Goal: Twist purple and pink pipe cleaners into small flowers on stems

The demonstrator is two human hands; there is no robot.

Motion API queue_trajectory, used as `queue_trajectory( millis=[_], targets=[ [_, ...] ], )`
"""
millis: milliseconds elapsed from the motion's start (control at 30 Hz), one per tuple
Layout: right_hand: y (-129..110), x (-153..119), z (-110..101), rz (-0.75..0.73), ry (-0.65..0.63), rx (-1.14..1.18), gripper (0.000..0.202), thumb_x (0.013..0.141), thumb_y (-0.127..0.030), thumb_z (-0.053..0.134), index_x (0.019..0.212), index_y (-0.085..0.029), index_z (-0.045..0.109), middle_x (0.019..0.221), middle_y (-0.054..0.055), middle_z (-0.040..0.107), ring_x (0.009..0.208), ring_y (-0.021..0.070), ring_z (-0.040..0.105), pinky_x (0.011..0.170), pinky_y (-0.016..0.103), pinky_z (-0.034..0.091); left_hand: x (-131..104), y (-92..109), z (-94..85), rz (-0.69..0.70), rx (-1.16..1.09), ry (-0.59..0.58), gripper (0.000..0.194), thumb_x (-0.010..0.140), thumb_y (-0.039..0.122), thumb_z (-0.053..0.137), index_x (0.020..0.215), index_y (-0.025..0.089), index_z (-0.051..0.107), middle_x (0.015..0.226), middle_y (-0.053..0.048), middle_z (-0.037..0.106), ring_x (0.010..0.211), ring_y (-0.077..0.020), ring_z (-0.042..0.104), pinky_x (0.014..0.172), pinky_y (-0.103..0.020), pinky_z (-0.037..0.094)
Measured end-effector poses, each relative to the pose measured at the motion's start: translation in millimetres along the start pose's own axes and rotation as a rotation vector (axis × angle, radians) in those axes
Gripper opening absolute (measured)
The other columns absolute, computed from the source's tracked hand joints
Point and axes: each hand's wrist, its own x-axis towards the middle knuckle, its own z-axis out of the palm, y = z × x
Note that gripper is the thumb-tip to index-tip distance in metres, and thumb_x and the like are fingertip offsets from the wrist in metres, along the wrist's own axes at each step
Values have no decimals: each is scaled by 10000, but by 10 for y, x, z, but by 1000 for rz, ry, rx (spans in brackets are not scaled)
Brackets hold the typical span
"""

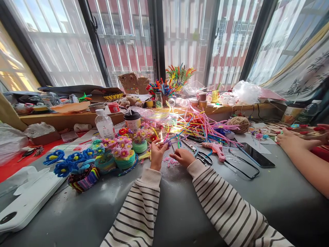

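Observation:
My left hand [157, 153] is closed, its fingertips pinching a small purple fuzzy pipe-cleaner piece [168, 143]. Just to the right, my right hand [184, 157] is closed round a slim, pointed metal tool [173, 149]. Its tip points at the purple piece; whether it is scissors or tweezers I cannot make out. Below the hands, pink fluff trimmings [171, 162] lie scattered on the grey table [177, 209]. Nearest to my left hand stand pots of pipe-cleaner flowers, with pink blooms [122, 146] and blue blooms [76, 157].
Black-handled scissors [205, 158], a pink glue gun [218, 151] and a phone [257, 155] lie on the right. Behind the hands spreads a heap of pipe cleaners [203, 123]. A bottle [105, 125] and a lidded cup [132, 120] stand left. Another person's hand [290, 139] works at far right.

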Motion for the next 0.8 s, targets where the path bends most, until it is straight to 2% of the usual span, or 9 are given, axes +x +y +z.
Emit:
queue_trajectory(
  millis=[233, 367, 600, 800],
  targets=[
    [30, 9, -8, -28, 66, -11, 434, 760, -512, 335, 569, -151, 481, 537, -10, 468, 514, 83, 380, 476, 195, 206, -1, 1, -7, -17, 3, 17, 416, 560, 225, 630, 873, 169, 360, 689, 14, 543, 600, -94, 566, 623, -267, 454],
    [37, 5, -28, -8, 110, -15, 417, 778, -472, 336, 553, -152, 481, 523, -9, 472, 503, 82, 378, 475, 196, 205, 11, 1, -23, 36, 16, 90, 410, 555, 229, 625, 873, 173, 372, 710, 11, 543, 630, -91, 554, 599, -232, 424],
    [19, -5, -25, 6, 33, -43, 487, 725, -583, 312, 600, -152, 504, 571, 4, 499, 528, 90, 403, 465, 196, 196, 9, 12, -15, 65, 52, 105, 403, 564, 233, 615, 894, 173, 390, 732, -2, 564, 671, -98, 549, 604, -219, 392],
    [15, 1, -4, -18, -32, -33, 494, 727, -583, 313, 606, -148, 514, 562, 1, 491, 524, 86, 400, 472, 197, 208, 4, 0, -21, 73, 42, 81, 404, 573, 240, 614, 902, 170, 392, 753, -10, 579, 679, -97, 554, 633, -227, 396]
  ],
)
